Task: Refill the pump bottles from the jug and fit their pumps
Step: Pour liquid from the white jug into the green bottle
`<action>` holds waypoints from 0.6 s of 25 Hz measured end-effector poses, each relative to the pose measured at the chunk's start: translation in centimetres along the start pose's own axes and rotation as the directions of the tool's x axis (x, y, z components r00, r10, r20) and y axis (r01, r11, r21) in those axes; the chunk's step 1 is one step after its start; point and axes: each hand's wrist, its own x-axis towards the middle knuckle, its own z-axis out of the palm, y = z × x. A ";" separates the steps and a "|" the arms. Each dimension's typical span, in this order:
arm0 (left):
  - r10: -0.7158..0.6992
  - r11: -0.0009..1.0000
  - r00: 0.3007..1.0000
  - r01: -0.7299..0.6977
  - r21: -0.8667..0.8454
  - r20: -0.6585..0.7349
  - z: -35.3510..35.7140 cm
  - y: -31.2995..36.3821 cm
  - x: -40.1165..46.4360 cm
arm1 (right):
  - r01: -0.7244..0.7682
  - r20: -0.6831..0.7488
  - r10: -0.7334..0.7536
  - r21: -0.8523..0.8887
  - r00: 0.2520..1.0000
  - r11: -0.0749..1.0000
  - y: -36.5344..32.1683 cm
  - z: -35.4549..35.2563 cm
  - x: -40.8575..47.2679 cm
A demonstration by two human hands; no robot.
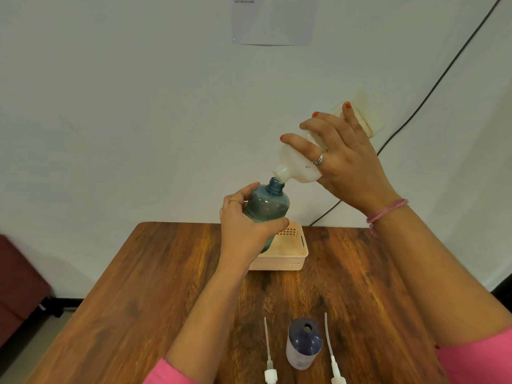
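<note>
My left hand [246,225] grips a blue see-through pump bottle [267,206], held up above the table with its open neck tilted to the right. My right hand [343,159] holds a white jug [299,167] tipped steeply, its spout touching the bottle's mouth. A second bottle [304,343], dark blue with an open neck, stands upright at the near edge of the wooden table [155,286]. Two white pumps with long dip tubes lie flat beside it, one to its left [268,353] and one to its right [332,350].
A cream plastic basket [288,256] sits at the table's far side, under the held bottle. A black cable [432,90] runs down the white wall behind. A dark red seat [19,281] stands on the floor to the left.
</note>
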 end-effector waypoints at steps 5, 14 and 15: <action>-0.016 1.000 1.000 0.016 -0.012 0.002 -0.8 0.1 0.3 | -0.060 0.015 0.060 0.036 0.998 0.998 -0.9 0.0 0.4; -0.034 0.999 0.999 0.034 -0.040 0.000 -3.0 -1.3 0.3 | -0.484 0.360 0.371 0.307 0.856 0.819 -5.7 -0.7 0.0; -0.038 0.999 0.999 0.038 -0.035 0.000 -3.4 -1.6 0.2 | -0.553 0.417 0.401 0.358 0.816 0.752 -6.2 -0.7 -0.1</action>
